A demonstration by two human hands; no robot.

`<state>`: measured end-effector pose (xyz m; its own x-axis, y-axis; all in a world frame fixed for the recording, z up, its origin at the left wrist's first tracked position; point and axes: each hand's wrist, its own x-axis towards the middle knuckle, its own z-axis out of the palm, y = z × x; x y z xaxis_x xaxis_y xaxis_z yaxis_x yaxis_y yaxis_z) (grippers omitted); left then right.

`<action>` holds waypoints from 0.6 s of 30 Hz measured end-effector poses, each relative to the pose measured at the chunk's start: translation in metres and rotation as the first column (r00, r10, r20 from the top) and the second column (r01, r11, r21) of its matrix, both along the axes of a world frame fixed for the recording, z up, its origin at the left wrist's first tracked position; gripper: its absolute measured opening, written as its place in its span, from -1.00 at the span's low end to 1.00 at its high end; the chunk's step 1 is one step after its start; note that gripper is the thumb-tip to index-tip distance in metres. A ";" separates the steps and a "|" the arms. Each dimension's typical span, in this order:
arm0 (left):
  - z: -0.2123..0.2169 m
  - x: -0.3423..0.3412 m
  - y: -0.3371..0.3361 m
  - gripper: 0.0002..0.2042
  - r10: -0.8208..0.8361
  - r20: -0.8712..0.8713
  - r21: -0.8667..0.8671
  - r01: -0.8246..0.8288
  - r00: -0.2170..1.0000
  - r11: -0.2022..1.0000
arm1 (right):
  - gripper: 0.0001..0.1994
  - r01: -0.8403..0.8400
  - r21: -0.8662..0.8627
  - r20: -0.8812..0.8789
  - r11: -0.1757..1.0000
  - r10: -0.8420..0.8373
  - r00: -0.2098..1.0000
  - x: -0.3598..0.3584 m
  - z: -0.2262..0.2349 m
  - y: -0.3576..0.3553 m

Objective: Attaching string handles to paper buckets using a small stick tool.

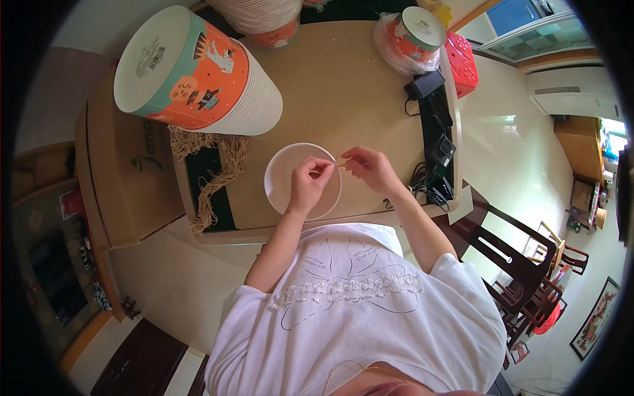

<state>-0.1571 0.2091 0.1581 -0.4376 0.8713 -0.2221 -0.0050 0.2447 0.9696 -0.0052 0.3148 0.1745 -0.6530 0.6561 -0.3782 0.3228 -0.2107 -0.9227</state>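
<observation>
My left hand [310, 183] is closed in a pinch over a white paper bucket [277, 198], whose open inside faces up. Just to its right, my right hand [371, 170] also pinches with thumb and forefinger. Between the fingertips runs a short piece of thin tan string [339, 162], partly hidden by the fingers. A bundle of similar paper string [231, 165] lies left of the bucket on the table. Behind it rests a large nested stack of paper buckets [211, 72], orange and green with cartoon figures, bottom end toward me.
More stacked buckets [264, 23] stand at the far edge of the table [330, 79]. A plastic-wrapped bucket stack [416, 39] and a red basket [462, 63] are far right. Black adapters [426, 84] and cables line the right edge. A cardboard box [132, 185] is at left.
</observation>
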 end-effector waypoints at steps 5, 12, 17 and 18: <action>-0.004 0.000 0.000 -0.94 -0.008 -0.012 0.000 0.008 1.000 1.000 | -0.87 -0.052 0.049 0.044 0.997 0.050 0.998 0.007 -0.006 0.005; -0.001 0.001 0.000 -0.95 -0.014 -0.022 0.012 0.015 1.000 1.000 | -0.90 -0.059 0.088 0.039 0.994 0.055 0.998 0.004 -0.008 0.004; 0.002 0.003 0.001 -0.96 -0.005 -0.101 0.023 0.007 0.995 1.000 | -0.92 -0.054 0.279 0.091 0.959 0.029 0.995 0.000 0.015 0.000; 0.004 0.004 0.001 -0.96 -0.002 -0.133 0.027 0.005 0.991 1.000 | -0.92 -0.056 0.280 0.091 0.958 0.031 0.995 -0.001 0.018 0.000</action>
<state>-0.1527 0.2104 0.1618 -0.4586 0.8778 -0.1384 0.1257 0.2182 0.9678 -0.0057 0.3143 0.1925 -0.6569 0.7156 -0.2373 0.4052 0.0697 -0.9116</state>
